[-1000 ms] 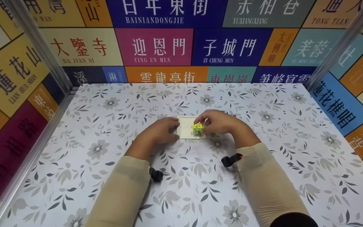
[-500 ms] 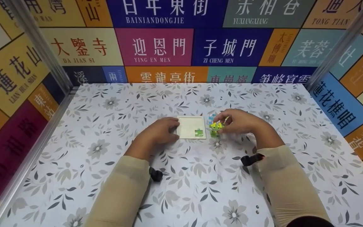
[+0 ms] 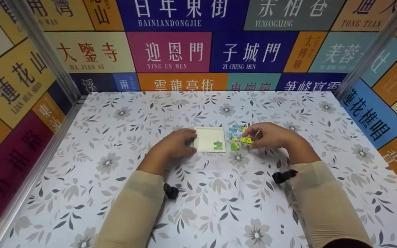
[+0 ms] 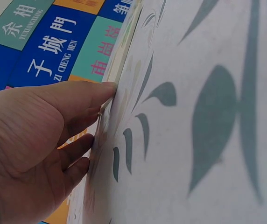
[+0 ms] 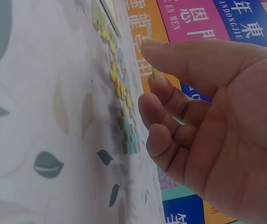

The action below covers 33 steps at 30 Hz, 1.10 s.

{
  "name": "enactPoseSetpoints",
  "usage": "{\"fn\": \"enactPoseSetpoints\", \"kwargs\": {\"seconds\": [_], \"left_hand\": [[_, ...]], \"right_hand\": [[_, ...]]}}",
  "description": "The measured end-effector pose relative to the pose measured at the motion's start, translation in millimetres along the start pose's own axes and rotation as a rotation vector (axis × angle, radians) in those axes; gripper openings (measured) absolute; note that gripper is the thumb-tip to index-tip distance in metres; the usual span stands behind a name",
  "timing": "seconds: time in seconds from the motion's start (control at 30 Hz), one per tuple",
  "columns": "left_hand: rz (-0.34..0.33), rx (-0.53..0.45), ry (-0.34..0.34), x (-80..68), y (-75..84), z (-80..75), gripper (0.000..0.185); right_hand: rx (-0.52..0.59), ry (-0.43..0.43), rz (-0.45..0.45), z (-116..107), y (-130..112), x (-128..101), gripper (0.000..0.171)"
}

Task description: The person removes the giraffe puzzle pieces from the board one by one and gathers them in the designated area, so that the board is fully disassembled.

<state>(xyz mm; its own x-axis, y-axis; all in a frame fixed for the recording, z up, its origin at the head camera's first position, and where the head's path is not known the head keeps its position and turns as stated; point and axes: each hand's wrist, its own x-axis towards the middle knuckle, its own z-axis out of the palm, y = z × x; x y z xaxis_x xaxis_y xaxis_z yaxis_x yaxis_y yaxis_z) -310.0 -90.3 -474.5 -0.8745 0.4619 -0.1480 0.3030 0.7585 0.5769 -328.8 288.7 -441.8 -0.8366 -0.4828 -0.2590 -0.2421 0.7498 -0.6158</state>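
Observation:
A white square puzzle tray (image 3: 207,137) lies mid-table with one green piece (image 3: 218,145) set in its near right corner. My left hand (image 3: 187,140) rests against the tray's left edge, thumb and fingertips touching the thin board (image 4: 119,60); the left hand (image 4: 96,112) holds nothing. Just right of the tray lies a small heap of loose puzzle pieces (image 3: 237,134), blue, yellow and green. My right hand (image 3: 254,135) hovers at the heap's right side. In the right wrist view the right hand (image 5: 148,70) pinches a thin puzzle piece (image 5: 154,74) beside the loose pieces (image 5: 122,102).
The table wears a floral cloth (image 3: 219,193). Colourful sign-printed walls (image 3: 171,51) close it in at the back and both sides, with metal posts (image 3: 47,55) at the far corners. Black wrist-camera mounts (image 3: 283,176) sit under both sleeves.
My right hand left the tray, where a green piece now sits in the corner, and moved right to the loose pieces. The left hand has stayed on the tray's edge.

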Motion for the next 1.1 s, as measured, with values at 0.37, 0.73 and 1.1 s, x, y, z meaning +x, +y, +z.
{"fn": "enactPoseSetpoints", "kwargs": {"seconds": [0.37, 0.73, 1.1], "left_hand": [[-0.007, 0.008, -0.003, -0.1, 0.3, -0.2, 0.062], [-0.029, 0.004, -0.013, 0.5, 0.7, -0.1, 0.063], [-0.042, 0.003, -0.015, 0.1, 1.5, -0.9, 0.063]], "right_hand": [[-0.020, -0.017, 0.013, 5, 5, 4, 0.038], [-0.004, -0.015, 0.011, 10, 8, 8, 0.042], [0.013, 0.005, 0.063, 10, 4, 8, 0.044]]}}
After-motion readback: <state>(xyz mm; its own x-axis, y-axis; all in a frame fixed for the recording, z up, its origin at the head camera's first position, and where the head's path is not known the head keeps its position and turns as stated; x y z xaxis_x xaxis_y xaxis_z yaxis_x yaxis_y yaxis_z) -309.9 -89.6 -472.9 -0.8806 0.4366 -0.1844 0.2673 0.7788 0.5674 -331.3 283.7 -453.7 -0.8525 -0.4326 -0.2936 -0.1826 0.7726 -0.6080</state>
